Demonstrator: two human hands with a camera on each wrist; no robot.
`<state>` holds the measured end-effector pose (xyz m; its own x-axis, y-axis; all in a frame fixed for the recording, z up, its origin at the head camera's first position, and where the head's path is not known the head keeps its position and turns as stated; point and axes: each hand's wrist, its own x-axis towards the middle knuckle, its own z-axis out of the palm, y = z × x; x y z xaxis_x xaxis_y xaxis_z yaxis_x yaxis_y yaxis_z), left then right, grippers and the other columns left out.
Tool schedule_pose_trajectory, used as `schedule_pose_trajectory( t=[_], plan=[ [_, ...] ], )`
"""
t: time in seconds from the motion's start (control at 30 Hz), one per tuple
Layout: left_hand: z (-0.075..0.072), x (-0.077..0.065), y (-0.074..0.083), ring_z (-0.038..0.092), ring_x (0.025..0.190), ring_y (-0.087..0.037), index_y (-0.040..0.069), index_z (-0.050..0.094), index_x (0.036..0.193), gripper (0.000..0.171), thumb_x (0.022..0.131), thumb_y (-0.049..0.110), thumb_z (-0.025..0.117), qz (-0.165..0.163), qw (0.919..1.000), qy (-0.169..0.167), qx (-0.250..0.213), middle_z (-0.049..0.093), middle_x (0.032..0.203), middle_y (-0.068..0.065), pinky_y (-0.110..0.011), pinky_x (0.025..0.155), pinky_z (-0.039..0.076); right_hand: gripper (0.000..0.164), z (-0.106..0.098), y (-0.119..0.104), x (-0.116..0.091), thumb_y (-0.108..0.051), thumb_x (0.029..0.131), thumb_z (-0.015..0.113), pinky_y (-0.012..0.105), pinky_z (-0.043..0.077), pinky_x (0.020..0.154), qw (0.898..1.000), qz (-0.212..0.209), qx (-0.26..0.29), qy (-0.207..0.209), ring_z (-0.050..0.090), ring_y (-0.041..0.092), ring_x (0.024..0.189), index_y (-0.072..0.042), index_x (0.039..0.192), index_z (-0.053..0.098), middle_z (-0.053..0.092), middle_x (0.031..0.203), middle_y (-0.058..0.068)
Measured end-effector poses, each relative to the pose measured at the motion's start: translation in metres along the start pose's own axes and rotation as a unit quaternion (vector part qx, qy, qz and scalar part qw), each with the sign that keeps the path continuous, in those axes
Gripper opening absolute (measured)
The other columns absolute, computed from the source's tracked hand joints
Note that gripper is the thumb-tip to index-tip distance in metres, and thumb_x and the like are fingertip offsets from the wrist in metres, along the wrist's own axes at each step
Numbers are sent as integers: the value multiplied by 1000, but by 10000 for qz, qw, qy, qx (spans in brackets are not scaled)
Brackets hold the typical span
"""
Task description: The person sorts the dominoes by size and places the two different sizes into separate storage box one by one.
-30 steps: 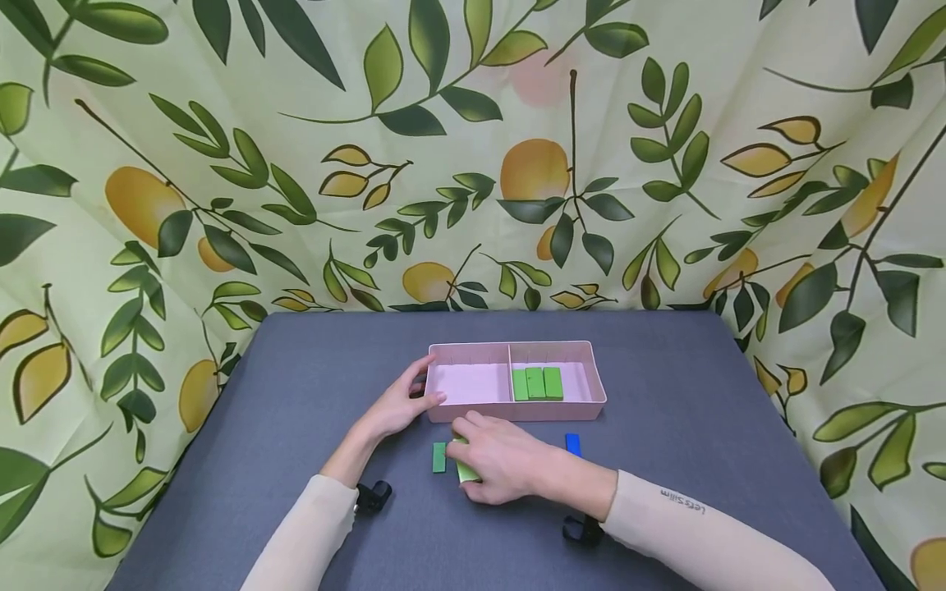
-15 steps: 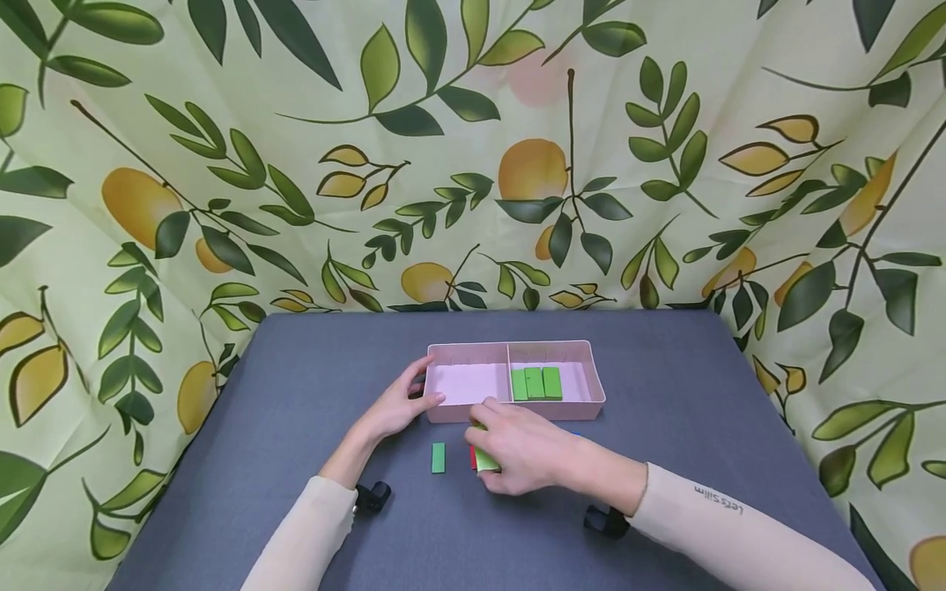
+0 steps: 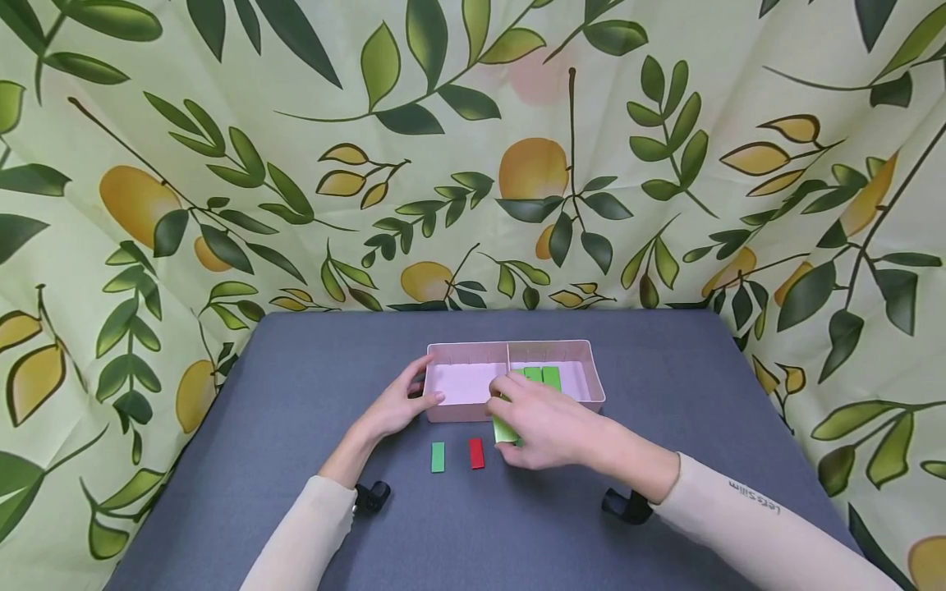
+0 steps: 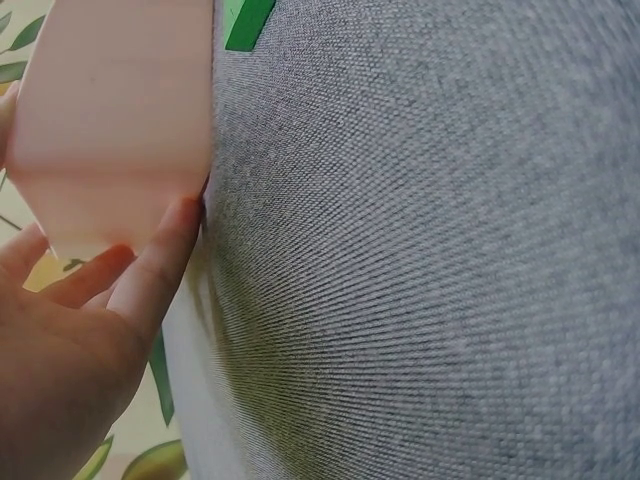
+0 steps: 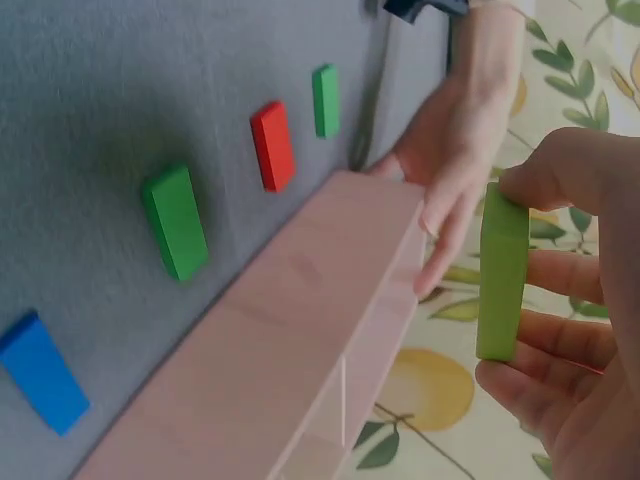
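My right hand [image 3: 550,423] pinches a light green block [image 5: 502,275] between thumb and fingertips, raised off the table in front of the pink box [image 3: 451,412]. At the box's left end, my left hand [image 3: 395,402] holds the end wall, thumb at the front corner and fingers round the far side. Three green blocks [image 3: 551,378] lie in the right compartment, partly hidden by my right hand. A small green block [image 3: 438,457] and a red block [image 3: 476,453] lie on the table. The right wrist view also shows another green block [image 5: 175,222] and a blue block [image 5: 45,372].
The box has a divider [image 3: 508,355] between two compartments; nothing shows in the left one. Grey-blue cloth covers the table [image 3: 332,345]. Behind it hangs a leaf-and-fruit patterned curtain [image 3: 473,230]. Black straps sit at both wrists.
My right hand has moved right and slightly away from me with the light green block, uncovering the red block and now covering the blue one. My left hand stays at the box.
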<state>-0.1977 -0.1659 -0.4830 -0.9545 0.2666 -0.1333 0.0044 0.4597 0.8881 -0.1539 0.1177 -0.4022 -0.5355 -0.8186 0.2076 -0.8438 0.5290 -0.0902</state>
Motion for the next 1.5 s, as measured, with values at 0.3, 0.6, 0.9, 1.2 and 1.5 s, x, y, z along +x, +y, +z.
schedule_pose_trajectory(
  t=[0.3, 0.6, 0.9, 1.2, 1.5],
  plan=[
    [-2, 0, -1, 41, 140, -46, 18, 30, 161, 78, 95, 23, 72, 76, 10000, -40, -30, 28, 163, -17, -61, 112, 33, 37, -17, 20, -6, -27, 79, 79, 30, 48, 72, 9992, 233, 137, 293, 49, 19, 100, -10, 110, 67, 56, 112, 3],
    [-4, 1, 1, 42, 140, -44, 19, 29, 161, 79, 96, 25, 72, 127, 9999, -94, -54, 27, 164, -17, -60, 112, 34, 37, -25, 46, -11, -23, 76, 76, 34, 48, 74, 9966, 632, -9, 528, 51, 22, 101, -7, 108, 69, 58, 111, 3],
    [-4, 0, -1, 40, 141, -44, 20, 28, 161, 79, 96, 25, 72, 89, 9999, -83, -59, 27, 164, -16, -60, 112, 33, 34, -21, 72, -18, -21, 77, 74, 34, 47, 71, 9928, 1142, 99, 354, 49, 24, 102, -7, 107, 67, 58, 116, 7],
    [-4, 1, -2, 40, 141, -44, 20, 29, 161, 79, 95, 25, 73, 80, 9999, -102, -90, 26, 164, -17, -60, 112, 34, 36, -11, 92, -24, -23, 79, 76, 38, 49, 75, 9898, 1419, 114, 67, 49, 25, 103, -5, 110, 69, 58, 118, 8],
    [-3, 1, -2, 41, 141, -43, 20, 29, 161, 80, 95, 28, 74, 56, 9999, -84, -65, 28, 163, -16, -60, 111, 35, 43, 6, 108, -29, -24, 78, 80, 38, 48, 72, 9856, 1645, 121, -377, 49, 24, 99, -4, 115, 69, 58, 114, 7]
  ],
)
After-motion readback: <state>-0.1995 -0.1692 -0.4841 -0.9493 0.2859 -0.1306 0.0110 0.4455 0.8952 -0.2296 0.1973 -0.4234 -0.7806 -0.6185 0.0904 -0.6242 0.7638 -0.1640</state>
